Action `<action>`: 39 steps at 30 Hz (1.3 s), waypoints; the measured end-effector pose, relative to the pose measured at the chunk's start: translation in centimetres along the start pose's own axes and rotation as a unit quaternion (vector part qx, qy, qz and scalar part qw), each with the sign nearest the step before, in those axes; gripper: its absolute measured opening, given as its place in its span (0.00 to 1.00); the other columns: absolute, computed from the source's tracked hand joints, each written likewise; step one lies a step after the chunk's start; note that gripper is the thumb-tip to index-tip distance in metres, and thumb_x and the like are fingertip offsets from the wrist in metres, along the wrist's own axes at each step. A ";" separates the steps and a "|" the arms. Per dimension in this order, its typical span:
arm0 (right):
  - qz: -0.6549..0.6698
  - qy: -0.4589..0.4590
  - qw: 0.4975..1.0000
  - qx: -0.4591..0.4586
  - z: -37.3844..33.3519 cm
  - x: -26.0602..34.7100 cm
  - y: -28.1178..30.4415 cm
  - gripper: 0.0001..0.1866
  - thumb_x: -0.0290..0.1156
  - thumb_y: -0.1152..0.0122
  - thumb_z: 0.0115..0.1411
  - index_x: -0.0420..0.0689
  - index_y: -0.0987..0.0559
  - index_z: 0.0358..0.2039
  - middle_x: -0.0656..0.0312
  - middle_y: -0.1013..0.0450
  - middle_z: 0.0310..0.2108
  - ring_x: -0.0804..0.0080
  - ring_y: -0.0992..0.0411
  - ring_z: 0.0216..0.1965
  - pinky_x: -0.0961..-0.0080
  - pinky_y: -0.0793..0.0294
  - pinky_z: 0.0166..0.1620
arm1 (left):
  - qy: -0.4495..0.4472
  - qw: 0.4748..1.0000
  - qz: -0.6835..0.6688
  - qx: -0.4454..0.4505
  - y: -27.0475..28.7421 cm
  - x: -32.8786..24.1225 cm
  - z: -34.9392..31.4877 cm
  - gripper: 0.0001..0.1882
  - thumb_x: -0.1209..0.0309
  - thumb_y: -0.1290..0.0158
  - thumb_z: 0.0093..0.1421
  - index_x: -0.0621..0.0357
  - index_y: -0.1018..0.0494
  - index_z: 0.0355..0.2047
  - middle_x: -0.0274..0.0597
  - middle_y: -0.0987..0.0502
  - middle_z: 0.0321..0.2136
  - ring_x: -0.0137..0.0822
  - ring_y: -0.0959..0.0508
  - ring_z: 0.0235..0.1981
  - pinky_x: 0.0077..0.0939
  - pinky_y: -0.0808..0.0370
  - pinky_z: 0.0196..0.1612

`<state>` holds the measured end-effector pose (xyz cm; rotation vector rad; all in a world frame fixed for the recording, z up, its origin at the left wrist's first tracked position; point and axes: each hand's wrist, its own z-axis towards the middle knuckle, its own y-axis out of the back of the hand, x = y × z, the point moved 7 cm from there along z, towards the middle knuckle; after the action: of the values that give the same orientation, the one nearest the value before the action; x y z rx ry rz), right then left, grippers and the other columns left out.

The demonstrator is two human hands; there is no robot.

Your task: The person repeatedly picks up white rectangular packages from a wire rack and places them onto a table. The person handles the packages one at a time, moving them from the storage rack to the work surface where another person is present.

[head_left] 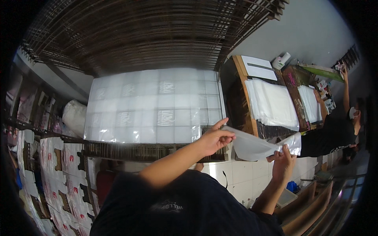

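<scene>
A frosted, translucent plastic bag [256, 146] is stretched between my hands, above the floor to the right of the drying rack. My left hand [215, 141] pinches its left end between thumb and fingers, with the index finger pointing up and away. At the other end my right hand [283, 160] grips the edge, and the bag's shiny corner folds over beyond the fingers. Just left of my left hand, rows of similar translucent bags [145, 106] with white printing lie overlapping on a wire rack [208, 118]. The wire grid shows bare along its right side.
More wire shelves [145, 35] are raised above the rack. A stack of translucent bags [271, 103] lies on a dark table at right, where a co-worker in black [328, 137] stands with arms reaching out. Wrapped bundles [51, 157] are piled at lower left.
</scene>
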<state>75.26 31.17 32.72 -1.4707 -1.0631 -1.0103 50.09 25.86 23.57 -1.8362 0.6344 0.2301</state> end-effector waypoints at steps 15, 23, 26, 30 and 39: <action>0.096 -0.081 0.958 0.256 12.1 -3.5 -25.3 0.12 0.25 0.49 0.56 0.37 0.34 0.40 0.60 0.35 0.34 0.68 0.31 0.34 0.78 0.30 0.36 | -0.294 0.939 0.024 -0.178 6.8 -22.1 3.5 0.14 0.82 0.47 0.51 0.62 0.34 0.39 0.42 0.27 0.29 0.29 0.25 0.29 0.12 0.27 0.31; 0.080 -0.025 0.951 0.297 11.9 -1.5 -26.0 0.18 0.25 0.51 0.57 0.45 0.39 0.48 0.61 0.34 0.35 0.69 0.30 0.32 0.74 0.32 0.31 | -0.422 0.872 0.174 -0.175 1.3 -26.4 -1.8 0.28 0.84 0.48 0.48 0.63 0.40 0.52 0.42 0.27 0.30 0.30 0.26 0.32 0.15 0.30 0.34; 0.024 -0.056 0.959 0.275 11.5 -5.5 -21.6 0.23 0.29 0.56 0.61 0.51 0.46 0.56 0.62 0.34 0.35 0.72 0.31 0.29 0.76 0.31 0.29 | -0.434 0.849 0.223 -0.202 3.3 -21.2 -3.6 0.28 0.83 0.48 0.46 0.65 0.36 0.51 0.45 0.30 0.42 0.29 0.27 0.34 0.21 0.29 0.36; 0.041 -0.168 0.966 0.195 12.0 -14.6 -16.2 0.09 0.23 0.49 0.56 0.42 0.36 0.36 0.62 0.31 0.26 0.72 0.30 0.24 0.76 0.31 0.27 | -0.340 0.866 0.208 -0.302 11.9 -13.2 -2.0 0.25 0.81 0.47 0.47 0.63 0.33 0.49 0.39 0.25 0.37 0.30 0.25 0.30 0.22 0.28 0.34; -0.076 -0.318 0.942 0.081 15.7 -36.9 -8.3 0.16 0.18 0.45 0.50 0.40 0.37 0.38 0.56 0.31 0.26 0.67 0.29 0.27 0.74 0.28 0.30 | -0.224 0.678 0.477 -0.513 26.6 -5.6 3.1 0.23 0.70 0.42 0.40 0.61 0.26 0.40 0.54 0.24 0.35 0.42 0.24 0.38 0.30 0.29 0.43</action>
<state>58.68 43.37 -2.65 -1.6354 -1.6968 -0.5264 31.84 24.31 3.18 -2.0950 1.1941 2.0342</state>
